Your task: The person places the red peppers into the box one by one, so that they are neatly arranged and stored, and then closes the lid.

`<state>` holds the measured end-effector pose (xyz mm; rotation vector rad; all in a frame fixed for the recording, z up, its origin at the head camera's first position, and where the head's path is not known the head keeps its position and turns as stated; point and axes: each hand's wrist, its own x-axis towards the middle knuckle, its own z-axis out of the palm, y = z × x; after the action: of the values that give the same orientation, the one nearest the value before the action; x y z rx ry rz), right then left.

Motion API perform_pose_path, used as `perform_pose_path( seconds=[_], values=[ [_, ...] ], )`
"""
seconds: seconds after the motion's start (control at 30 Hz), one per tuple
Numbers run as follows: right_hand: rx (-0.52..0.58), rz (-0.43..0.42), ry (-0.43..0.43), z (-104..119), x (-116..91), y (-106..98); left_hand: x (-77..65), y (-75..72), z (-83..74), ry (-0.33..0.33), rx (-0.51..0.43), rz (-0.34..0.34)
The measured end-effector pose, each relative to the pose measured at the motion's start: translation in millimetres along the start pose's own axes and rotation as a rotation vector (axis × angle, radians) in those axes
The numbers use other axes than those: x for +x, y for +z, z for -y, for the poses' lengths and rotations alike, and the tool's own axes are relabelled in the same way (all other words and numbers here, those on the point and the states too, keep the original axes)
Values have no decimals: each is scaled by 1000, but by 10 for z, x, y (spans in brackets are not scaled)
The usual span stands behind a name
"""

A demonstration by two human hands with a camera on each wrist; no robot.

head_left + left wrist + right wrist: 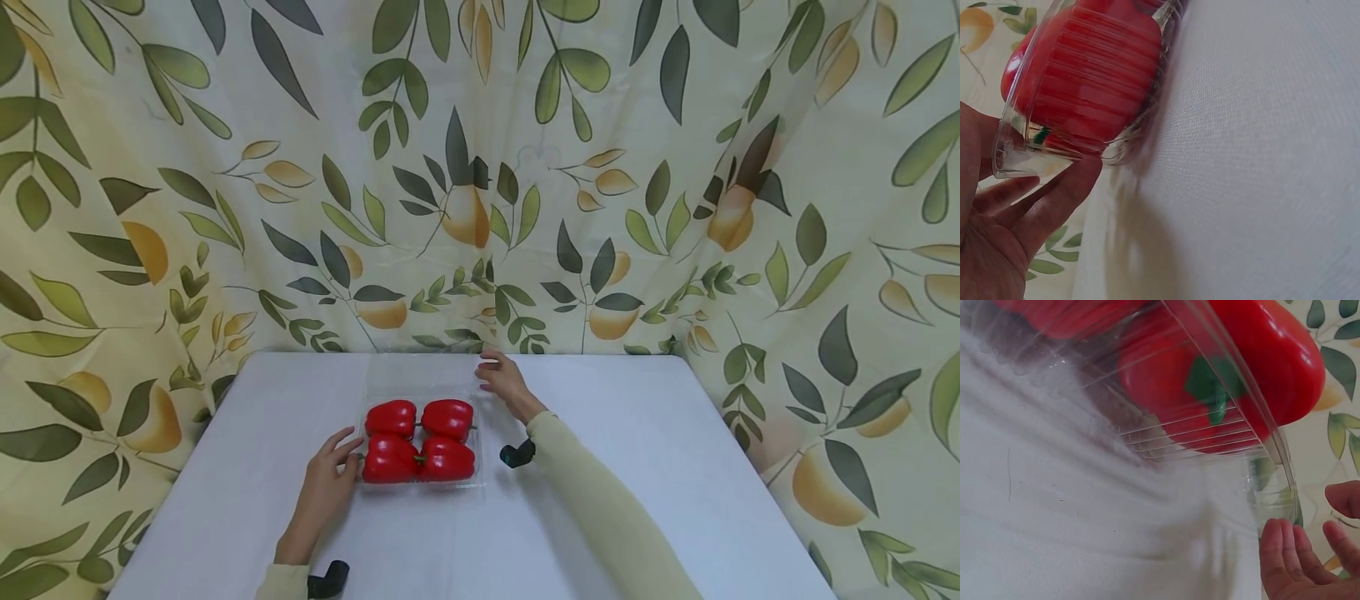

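Several red bell peppers [447,460] with green stems sit in two rows in a clear plastic container [480,471] on the table. Its clear lid [420,375] lies folded back behind them. At the container's left side is my left hand [328,479]; in the left wrist view its digits lie on both sides of the rim [1007,164] at a corner, pinching it. My right hand [510,385] is by the lid's right edge, thumb and fingers apart. In the right wrist view its fingertips [1279,530] are beside the clear plastic; contact is hard to tell.
A white cloth [600,400] covers the table. A curtain [480,208] printed with leaves and fruit hangs behind the table and along both sides. Dark cameras [517,452] are worn at both wrists.
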<state>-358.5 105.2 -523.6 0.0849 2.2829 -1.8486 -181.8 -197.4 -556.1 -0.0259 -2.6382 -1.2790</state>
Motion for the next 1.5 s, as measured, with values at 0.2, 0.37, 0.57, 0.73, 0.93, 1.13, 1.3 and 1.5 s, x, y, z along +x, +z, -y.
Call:
perform_pose_path(
  seconds=[0.2, 0.37, 0.57, 0.73, 0.93, 1.13, 1.3, 1.5],
  values=[
    [-6, -14, 23, -55, 18, 16, -25, 12, 17, -4, -7, -8],
    [-46, -5, 70, -90, 52, -27, -29, 40, 23, 28, 1, -31],
    [-13, 59, 114, -63, 102, -52, -33, 29, 5, 23, 7, -36],
    [7, 88, 144, -67, 116, -48, -42, 25, 15, 11, 8, -25],
    [37, 78, 127, -72, 104, -44, -41, 40, 40, 19, 11, -20],
    [50, 72, 111, -33, 109, -44, -33, 27, 30, 10, 12, -12],
    [44, 75, 81, 33, 122, -50, -20, 7, -6, 14, 16, -16],
    [37, 102, 64, 93, 121, -58, -16, -2, -16, 28, 17, -22]
  ],
)
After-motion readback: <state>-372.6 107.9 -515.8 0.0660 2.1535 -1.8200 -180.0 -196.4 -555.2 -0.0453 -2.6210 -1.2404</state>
